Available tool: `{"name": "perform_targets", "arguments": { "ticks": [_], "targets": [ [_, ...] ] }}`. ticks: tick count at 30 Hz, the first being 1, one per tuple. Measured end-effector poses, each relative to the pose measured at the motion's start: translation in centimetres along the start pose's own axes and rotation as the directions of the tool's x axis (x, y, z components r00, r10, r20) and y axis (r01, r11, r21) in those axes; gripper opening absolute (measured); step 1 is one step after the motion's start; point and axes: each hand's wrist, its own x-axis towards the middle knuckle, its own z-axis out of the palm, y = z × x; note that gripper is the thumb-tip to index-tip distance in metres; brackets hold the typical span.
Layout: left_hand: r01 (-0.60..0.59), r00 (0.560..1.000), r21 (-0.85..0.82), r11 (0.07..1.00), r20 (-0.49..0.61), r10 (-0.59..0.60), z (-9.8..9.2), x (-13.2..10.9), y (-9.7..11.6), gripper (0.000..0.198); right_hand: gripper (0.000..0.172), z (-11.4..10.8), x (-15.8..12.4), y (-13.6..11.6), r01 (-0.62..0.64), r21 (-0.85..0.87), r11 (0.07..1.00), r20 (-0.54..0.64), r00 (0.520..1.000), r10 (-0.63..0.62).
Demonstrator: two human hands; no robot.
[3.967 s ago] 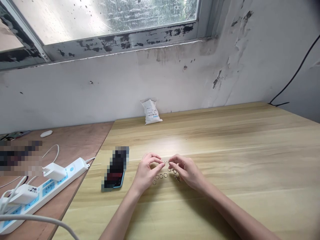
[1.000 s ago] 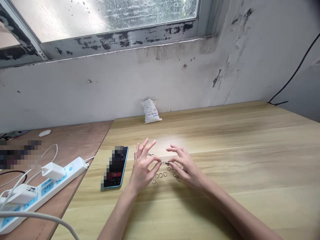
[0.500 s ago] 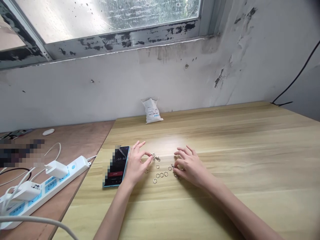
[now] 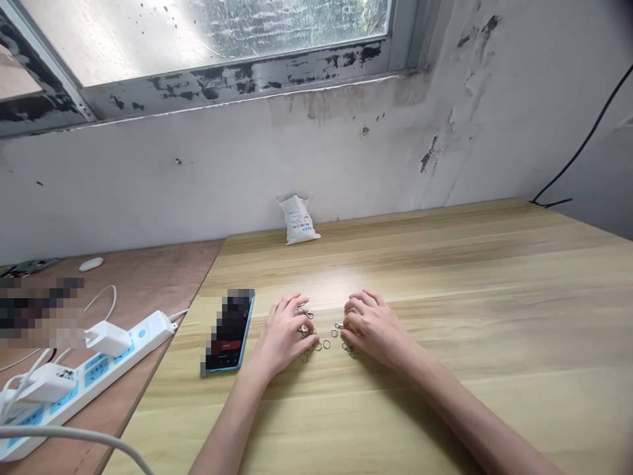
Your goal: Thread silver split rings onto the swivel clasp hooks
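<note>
Loosely curled, my left hand (image 4: 284, 333) has a small metal lobster clasp (image 4: 303, 330) between thumb and index finger. Just beyond, more clasps (image 4: 307, 314) lie partly under its fingers. My right hand (image 4: 373, 326) rests bent with thumb and fingers apart; one clasp (image 4: 339, 325) touches or nearly touches its fingertips. Below its thumb lies another clasp (image 4: 350, 350). Several silver rings are on the wood between the hands, including a ring (image 4: 326, 344) in the middle and a ring (image 4: 334, 334) nearer the right hand. My left thumb partly covers others.
Left of the hands is a phone (image 4: 230, 330) in a blue case. A white packet (image 4: 299, 221) leans at the wall behind the wooden table (image 4: 469, 284). On the lower brown surface, a power strip (image 4: 93, 373) carries chargers and white cables.
My left hand has come down and right from the clasps toward the rings, with a clasp in its fingers. My right hand has barely moved. The whole view has shifted slightly.
</note>
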Motion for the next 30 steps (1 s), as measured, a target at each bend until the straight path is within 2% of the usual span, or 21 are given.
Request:
{"name": "perform_targets", "arguments": {
  "ticks": [6,14,23,30],
  "targets": [
    [-0.051,0.998,0.070,0.996,-0.041,0.054,0.6,0.1,0.4,0.008,0.019,0.2,0.2,-0.3,0.016,-0.052,0.999,0.009,1.000,-0.016],
    [-0.095,0.989,0.108,0.990,-0.106,0.107,1.6,0.4,0.4,0.013,0.007,0.5,0.3,-0.6,-0.094,0.099,0.991,0.051,0.995,0.089],
    [-0.048,0.995,-0.125,0.991,-0.095,0.036,1.0,0.5,0.9,0.010,0.010,-0.1,0.0,-0.7,-0.045,0.163,0.986,0.107,0.994,0.028],
    [0.014,0.992,-0.254,0.967,-0.115,-0.045,0.7,0.5,1.0,0.009,0.008,-0.6,-0.1,-1.0,-0.082,0.076,0.994,0.169,0.983,0.068]
  ]
}}
